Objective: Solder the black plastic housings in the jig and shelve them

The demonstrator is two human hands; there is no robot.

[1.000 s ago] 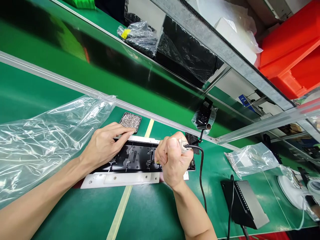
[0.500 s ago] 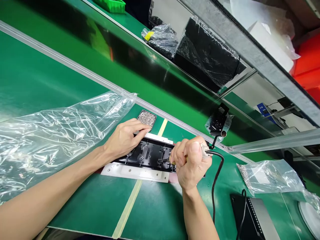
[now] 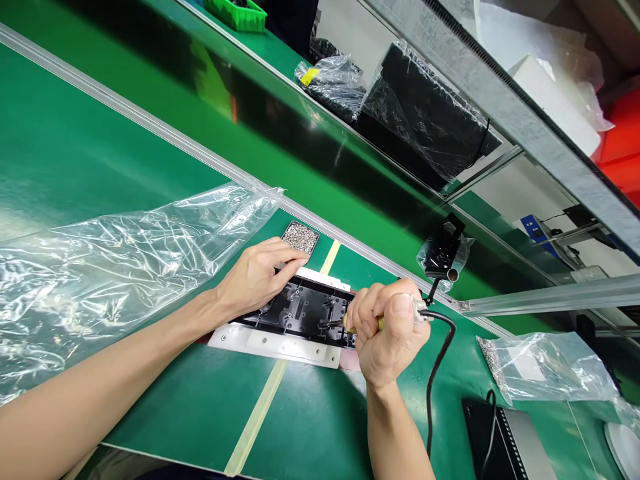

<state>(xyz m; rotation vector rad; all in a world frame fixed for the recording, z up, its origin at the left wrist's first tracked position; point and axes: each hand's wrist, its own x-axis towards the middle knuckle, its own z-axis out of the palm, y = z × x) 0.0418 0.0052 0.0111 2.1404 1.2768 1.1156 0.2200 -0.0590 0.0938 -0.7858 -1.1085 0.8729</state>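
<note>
A long black plastic panel (image 3: 304, 308) with raised posts lies between white fixture strips (image 3: 274, 345). In a fist, my right hand (image 3: 393, 330) grips a corded tool that looks like a soldering iron (image 3: 347, 324). Its dark tip points left and reaches down to the panel; exact contact is unclear. A black cord (image 3: 436, 360) leaves the handle's upper end. My left hand (image 3: 265, 273) rests over the panel's left end, thumb and forefinger pinched beside a small tray of tiny metal parts (image 3: 300, 238). Whatever that pinch holds is too small to see.
Clear plastic sheeting (image 3: 125, 267) spreads across the left of the green bench. To the right lie a bag of small parts (image 3: 545, 363) and a black-and-grey flat piece (image 3: 505, 437). A metal rail (image 3: 120, 117) and a wrapped bracket (image 3: 444, 250) stand behind.
The whole view has shifted slightly, moving most things a little to the right. Both hands keep nearly the same pose over the panel.
</note>
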